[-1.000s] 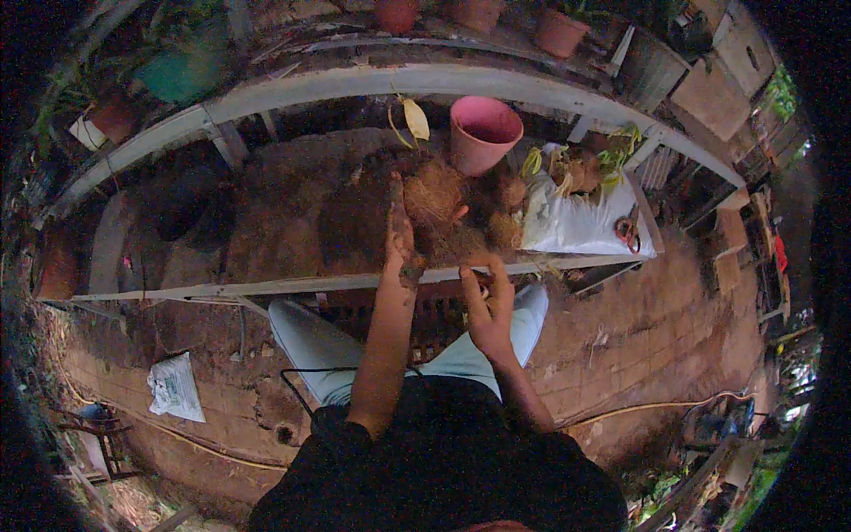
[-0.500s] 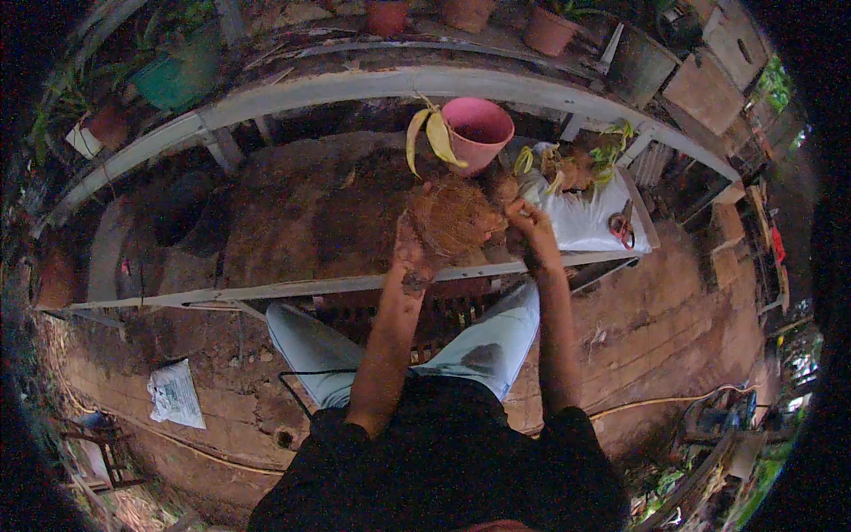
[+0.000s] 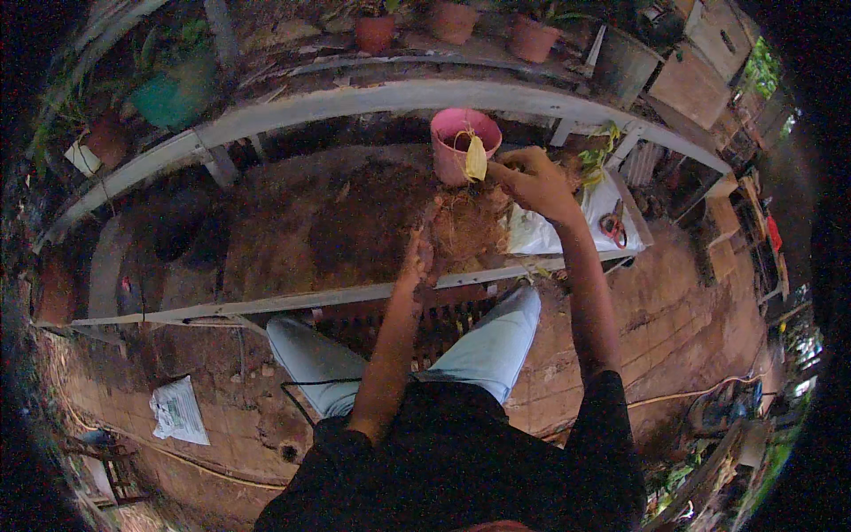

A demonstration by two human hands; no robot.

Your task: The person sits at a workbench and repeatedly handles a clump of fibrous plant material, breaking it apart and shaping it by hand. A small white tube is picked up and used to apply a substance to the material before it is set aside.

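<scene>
My left hand (image 3: 425, 244) is closed on the left side of a brown, fibrous root ball (image 3: 474, 226) above the bench's front part. Thin roots stick out of it, and dark soil clings to my wrist. Over its top hangs a yellowed leaf (image 3: 476, 160), in front of the pink pot (image 3: 450, 151). My right hand (image 3: 539, 184) is raised to the right of the leaf, its fingers bent and pinched together close to the leaf's edge. What sits between those fingertips is too small to tell.
A white plastic sack (image 3: 581, 217) lies to the right, with red-handled scissors (image 3: 612, 228) and leafy plant pieces (image 3: 598, 155) on it. The wooden bench (image 3: 275, 222) has a pale front rail. Several potted plants stand on the shelf behind, including a green pot (image 3: 168, 97).
My right hand has risen from the root ball's right side to beside the yellow leaf. The leaf now hangs further right, before the pot. My left hand keeps its hold.
</scene>
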